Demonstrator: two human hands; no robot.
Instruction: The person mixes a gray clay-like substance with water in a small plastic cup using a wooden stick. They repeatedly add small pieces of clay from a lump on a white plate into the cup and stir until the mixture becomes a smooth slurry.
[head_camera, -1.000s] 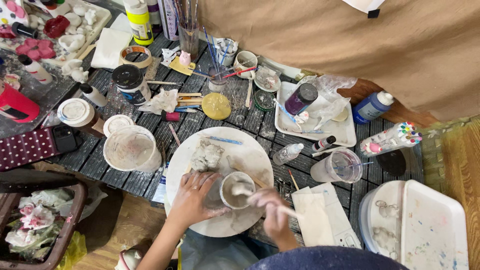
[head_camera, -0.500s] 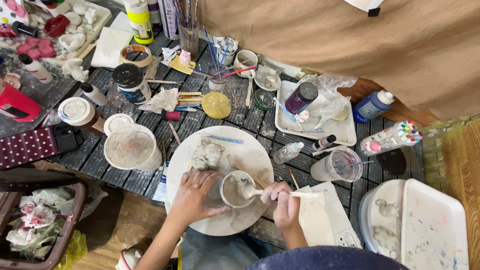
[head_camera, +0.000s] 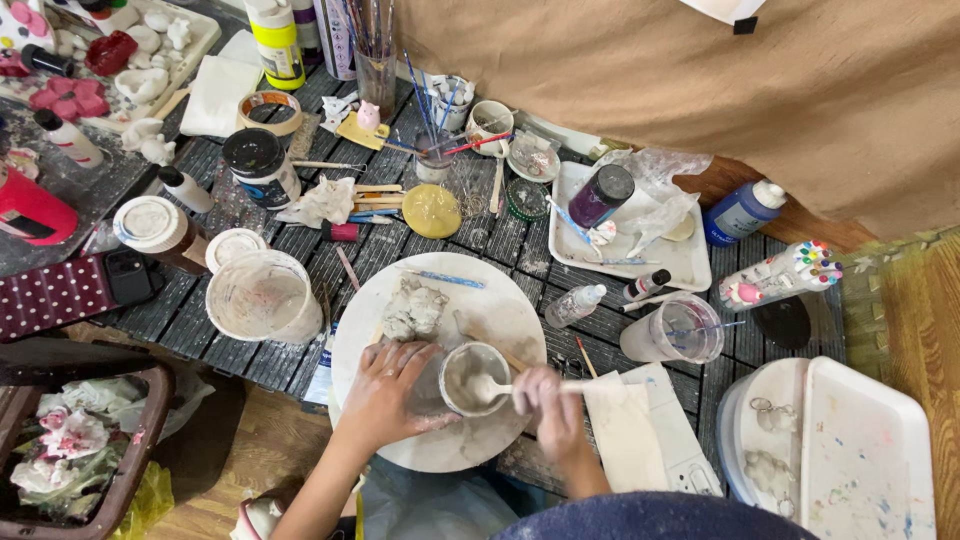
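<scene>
Head view: left hand (head_camera: 385, 390) steadied small cup (head_camera: 472, 378), right hand (head_camera: 550, 400) pinched spoon (head_camera: 500, 388); best stirred gently, cup braced.

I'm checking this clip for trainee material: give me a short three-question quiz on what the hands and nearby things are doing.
1. True or false: the left hand steadies the small cup on the round white board.
2. What does the right hand hold?
A. a paintbrush
B. a white spoon dipping into the cup
C. scissors
3. What lies on the board just beyond the cup?

Key:
1. True
2. B
3. A lump of grey clay
</scene>
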